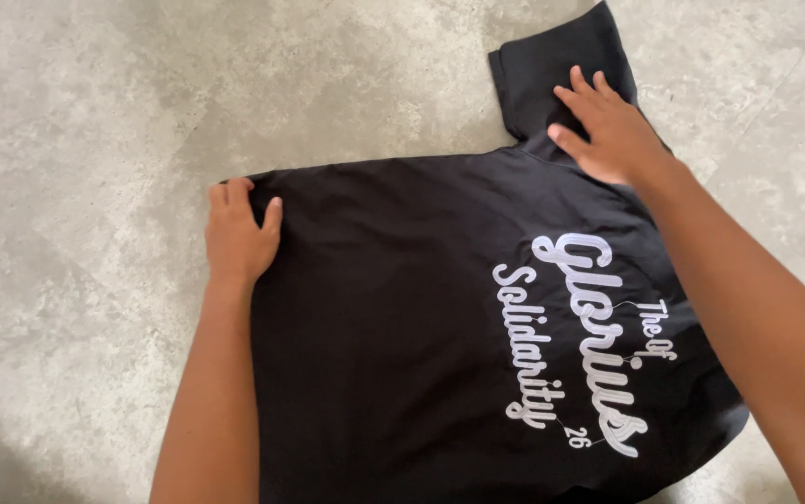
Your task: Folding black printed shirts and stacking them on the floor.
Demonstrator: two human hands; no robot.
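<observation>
A black T-shirt with white script lettering lies flat on a grey concrete floor. My left hand rests at the shirt's far-left corner, fingers curled over its edge and thumb on the cloth. My right hand lies flat with fingers spread on the shirt near its short sleeve, which sticks out toward the top of the view. Both forearms reach in from the bottom.
Mottled grey concrete surrounds the shirt on all sides. No other objects are in view.
</observation>
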